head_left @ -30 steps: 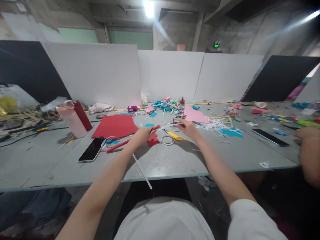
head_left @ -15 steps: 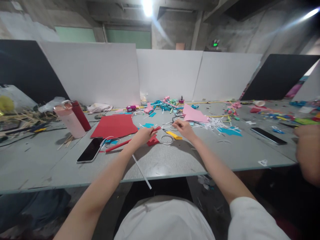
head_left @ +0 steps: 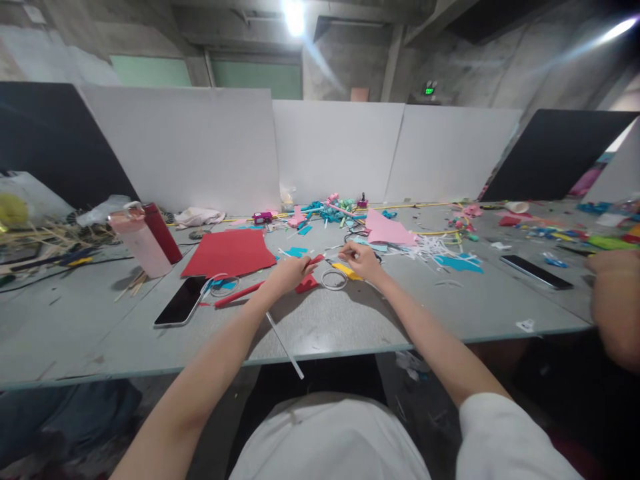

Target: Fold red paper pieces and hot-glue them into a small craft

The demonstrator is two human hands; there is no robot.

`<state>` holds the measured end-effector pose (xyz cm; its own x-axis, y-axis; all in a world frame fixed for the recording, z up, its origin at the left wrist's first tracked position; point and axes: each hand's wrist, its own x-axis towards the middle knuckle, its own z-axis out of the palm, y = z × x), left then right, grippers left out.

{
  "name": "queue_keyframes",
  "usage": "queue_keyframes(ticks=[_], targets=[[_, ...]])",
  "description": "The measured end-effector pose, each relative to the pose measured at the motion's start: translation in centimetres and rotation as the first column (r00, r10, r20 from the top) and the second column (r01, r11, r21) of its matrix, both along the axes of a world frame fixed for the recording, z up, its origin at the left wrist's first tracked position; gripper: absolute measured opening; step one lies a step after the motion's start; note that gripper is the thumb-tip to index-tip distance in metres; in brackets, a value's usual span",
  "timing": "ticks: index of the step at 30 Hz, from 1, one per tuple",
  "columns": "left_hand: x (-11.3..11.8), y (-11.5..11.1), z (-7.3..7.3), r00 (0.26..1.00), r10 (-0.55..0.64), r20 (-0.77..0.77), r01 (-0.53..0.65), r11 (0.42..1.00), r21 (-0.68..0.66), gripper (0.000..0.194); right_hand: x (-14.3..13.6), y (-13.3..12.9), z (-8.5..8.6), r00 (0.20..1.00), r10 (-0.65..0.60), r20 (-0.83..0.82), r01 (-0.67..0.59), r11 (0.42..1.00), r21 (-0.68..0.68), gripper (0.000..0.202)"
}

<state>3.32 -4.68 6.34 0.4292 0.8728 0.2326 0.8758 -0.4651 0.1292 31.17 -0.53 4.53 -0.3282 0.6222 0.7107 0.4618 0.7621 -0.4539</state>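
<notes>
My left hand [head_left: 290, 275] is closed around a long thin red tube [head_left: 237, 295]; its tip pokes out past my fingers toward the right. My right hand [head_left: 364, 261] is pinched just to the right of that tip, and what its fingers hold is too small to make out. Between and below the hands lies a white ring-shaped coil [head_left: 334, 280], beside a yellow piece [head_left: 346, 270]. A folded red scrap [head_left: 307, 284] rests under my left hand. A thin white stick [head_left: 285, 347] juts over the table's front edge.
A red sheet [head_left: 227, 252], a phone [head_left: 181, 301] and a pink bottle [head_left: 143, 241] stand or lie at left. Pink paper [head_left: 389, 228], white shreds [head_left: 430, 247] and another phone [head_left: 536, 272] are at right. Another person's arm [head_left: 615, 307] shows at the right edge.
My right hand has shifted slightly left and down, closer to the red tube's tip. My left hand and the tube have barely moved.
</notes>
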Motion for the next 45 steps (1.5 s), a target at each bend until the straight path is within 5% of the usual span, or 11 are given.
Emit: queue_keyframes(ticks=[7,18,26,35,42,45], targets=[[-0.1,0.2,-0.3,1.000,0.002,-0.012,-0.001,1.000,0.027,0.041,0.2,0.1,-0.4,0.990,-0.013,0.144,0.019,0.999,-0.036,0.048],[0.0,0.1,-0.2,1.000,-0.007,0.010,0.006,1.000,0.024,0.041,0.0,0.1,-0.4,0.998,0.041,0.050,-0.040,0.999,-0.014,0.029],[0.2,-0.4,-0.1,1.000,-0.024,-0.020,0.025,0.998,0.055,0.047,-0.2,-0.2,-0.4,0.989,-0.009,0.147,0.019,0.998,-0.067,0.050],[0.7,-0.5,-0.1,0.999,-0.025,-0.026,0.026,0.998,0.052,0.044,-0.4,-0.1,-0.5,0.997,0.050,0.050,-0.047,0.997,-0.062,0.027],[0.5,-0.1,-0.7,0.998,-0.057,0.001,0.056,0.997,0.057,0.048,-0.4,-0.3,-0.6,0.989,0.039,0.142,-0.025,0.995,-0.100,0.054],[0.5,-0.2,-0.7,0.998,-0.056,0.017,0.054,0.997,0.062,0.049,-0.6,-0.4,-0.6,0.991,0.041,0.130,-0.029,0.996,-0.086,0.050]])
